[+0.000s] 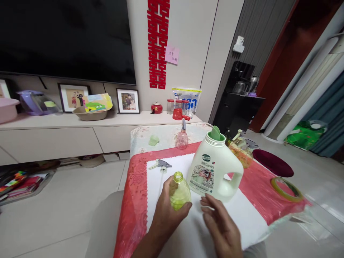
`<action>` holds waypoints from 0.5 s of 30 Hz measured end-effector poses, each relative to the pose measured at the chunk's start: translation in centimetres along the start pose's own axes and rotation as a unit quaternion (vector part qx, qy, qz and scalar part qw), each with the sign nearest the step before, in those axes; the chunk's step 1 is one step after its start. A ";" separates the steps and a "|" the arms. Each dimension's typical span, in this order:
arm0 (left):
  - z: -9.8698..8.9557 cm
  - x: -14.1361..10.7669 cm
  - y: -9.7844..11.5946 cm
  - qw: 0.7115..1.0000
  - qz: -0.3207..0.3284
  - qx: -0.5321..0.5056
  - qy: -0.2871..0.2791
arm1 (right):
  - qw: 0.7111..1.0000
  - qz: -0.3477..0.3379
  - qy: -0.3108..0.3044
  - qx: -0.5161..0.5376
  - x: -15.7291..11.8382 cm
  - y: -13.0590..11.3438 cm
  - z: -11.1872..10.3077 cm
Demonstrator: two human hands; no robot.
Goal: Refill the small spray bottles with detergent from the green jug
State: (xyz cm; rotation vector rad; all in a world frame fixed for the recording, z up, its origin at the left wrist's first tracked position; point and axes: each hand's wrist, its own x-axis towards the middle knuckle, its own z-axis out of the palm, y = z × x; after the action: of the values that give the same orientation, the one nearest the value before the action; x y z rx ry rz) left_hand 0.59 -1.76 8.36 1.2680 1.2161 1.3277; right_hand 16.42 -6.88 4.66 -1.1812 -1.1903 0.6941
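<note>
My left hand (168, 211) is wrapped round a yellow-green spray bottle (180, 193) with its neck uncapped, held upright over the white sheet. To its right, my right hand (221, 224) is empty, fingers apart and slightly curled, close to the base of a large pale green detergent jug (200, 168). The jug stands without its cap, and a green spout (215, 133) shows in its mouth. A grey spray nozzle (162, 164) with its thin tube lies on the white sheet behind my left hand.
A pink spray bottle (182, 138) and a pale green lump (154, 140) stand at the table's back. More spray bottles (244, 154) are behind the jug. A roll of tape (287, 189) lies on the red cover (137, 186) at right. A maroon stool (272, 163) is beyond.
</note>
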 end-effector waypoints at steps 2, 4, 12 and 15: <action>0.0 0.2 -0.9 0.999 0.009 0.043 0.029 | 0.996 -0.005 0.089 -0.003 1.2 -1.0 -1.8; 0.1 0.3 -1.8 0.997 0.023 0.067 0.038 | 0.988 -0.037 0.148 -0.003 2.9 -1.6 -3.7; 0.8 0.3 -3.4 0.990 0.082 0.105 0.055 | 0.990 -0.018 0.138 0.006 10.2 -0.8 -7.3; 0.9 0.1 -3.4 0.989 0.083 0.106 0.058 | 0.993 0.004 0.113 -0.029 11.9 -0.4 -7.2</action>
State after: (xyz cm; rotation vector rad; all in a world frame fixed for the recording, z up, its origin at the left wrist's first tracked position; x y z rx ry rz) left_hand 1.38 -1.23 4.93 1.4868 1.3866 1.4380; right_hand 26.55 1.37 9.35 -1.2779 -1.0214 0.5191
